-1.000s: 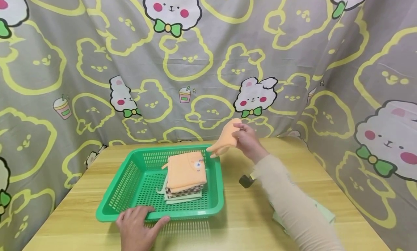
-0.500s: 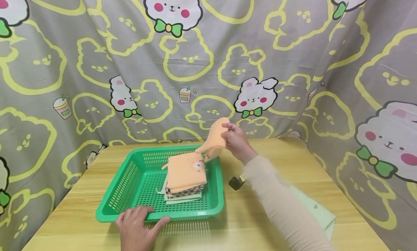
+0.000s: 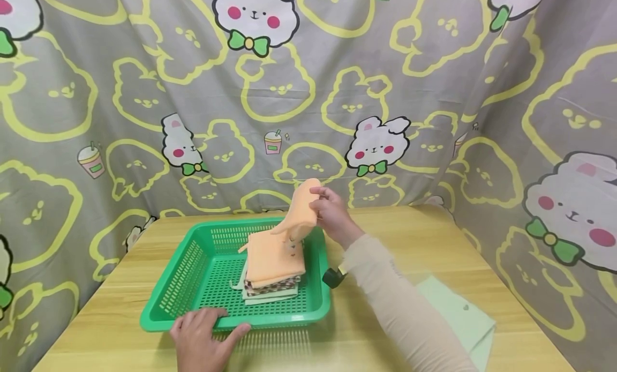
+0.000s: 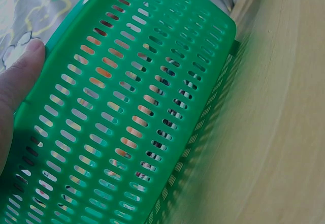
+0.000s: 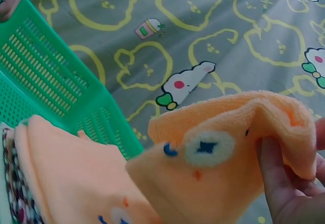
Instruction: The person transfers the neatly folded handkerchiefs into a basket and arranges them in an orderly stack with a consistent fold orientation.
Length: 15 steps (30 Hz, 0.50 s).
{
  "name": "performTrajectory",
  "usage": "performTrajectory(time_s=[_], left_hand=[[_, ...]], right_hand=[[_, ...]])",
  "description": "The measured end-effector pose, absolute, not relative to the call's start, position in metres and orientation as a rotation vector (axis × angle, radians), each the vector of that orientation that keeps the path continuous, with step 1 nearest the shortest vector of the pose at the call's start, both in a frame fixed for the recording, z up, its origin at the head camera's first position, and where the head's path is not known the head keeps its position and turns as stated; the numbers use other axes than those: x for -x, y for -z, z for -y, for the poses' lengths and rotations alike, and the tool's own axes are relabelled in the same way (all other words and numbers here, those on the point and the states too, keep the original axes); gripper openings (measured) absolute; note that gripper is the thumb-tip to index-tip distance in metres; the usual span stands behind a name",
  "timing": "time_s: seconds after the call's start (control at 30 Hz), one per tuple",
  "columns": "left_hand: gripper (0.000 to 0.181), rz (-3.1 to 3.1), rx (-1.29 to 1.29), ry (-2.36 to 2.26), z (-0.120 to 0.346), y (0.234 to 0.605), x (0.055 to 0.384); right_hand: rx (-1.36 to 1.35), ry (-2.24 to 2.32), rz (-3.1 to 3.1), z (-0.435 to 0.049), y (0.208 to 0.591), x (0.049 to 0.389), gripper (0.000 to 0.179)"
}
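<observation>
My right hand (image 3: pixel 334 214) pinches a folded orange towel (image 3: pixel 300 205) between thumb and fingers, over the right part of the green plastic basket (image 3: pixel 166 324). The held towel hangs bent, its lower end overlapping a stack in the head view. In the right wrist view, an embroidered face patch (image 5: pixel 209 148) shows on it. On top of the stack lies another folded orange towel (image 3: pixel 272 259); below are a dark-checked cloth (image 3: pixel 273 284) and a pale green one (image 3: pixel 270 299). My left hand (image 3: pixel 202 337) grips the basket's near rim, fingers inside and thumb (image 4: pixel 28 66) outside.
A folded pale green towel (image 3: pixel 460 321) lies on the wooden table (image 3: pixel 405 232) to the right, beside my right sleeve (image 3: pixel 395 302). A small black object (image 3: pixel 333 277) shows below the right wrist. A patterned grey curtain (image 3: pixel 308 93) hangs behind the table.
My right hand has carried the orange towel leftward, from beside the basket's right rim to over the stack. The left hand stays on the near rim, and more of the pale green towel shows.
</observation>
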<state>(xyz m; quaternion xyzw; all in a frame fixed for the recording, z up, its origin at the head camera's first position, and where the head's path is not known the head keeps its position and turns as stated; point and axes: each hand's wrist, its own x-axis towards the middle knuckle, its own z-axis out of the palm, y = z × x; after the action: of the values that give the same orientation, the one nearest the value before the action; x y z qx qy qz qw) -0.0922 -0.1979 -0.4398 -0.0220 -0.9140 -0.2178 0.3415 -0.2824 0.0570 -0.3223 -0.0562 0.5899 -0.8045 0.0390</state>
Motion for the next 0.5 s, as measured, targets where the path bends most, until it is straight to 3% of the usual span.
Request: performTrajectory(time_s=[0.5], left_hand=[[0.048, 2.387, 0.044, 0.566, 0.197, 0.439, 0.092]], right_hand=[[0.188, 2.489, -1.689, -0.025, 0.334, 0.282, 0.043]])
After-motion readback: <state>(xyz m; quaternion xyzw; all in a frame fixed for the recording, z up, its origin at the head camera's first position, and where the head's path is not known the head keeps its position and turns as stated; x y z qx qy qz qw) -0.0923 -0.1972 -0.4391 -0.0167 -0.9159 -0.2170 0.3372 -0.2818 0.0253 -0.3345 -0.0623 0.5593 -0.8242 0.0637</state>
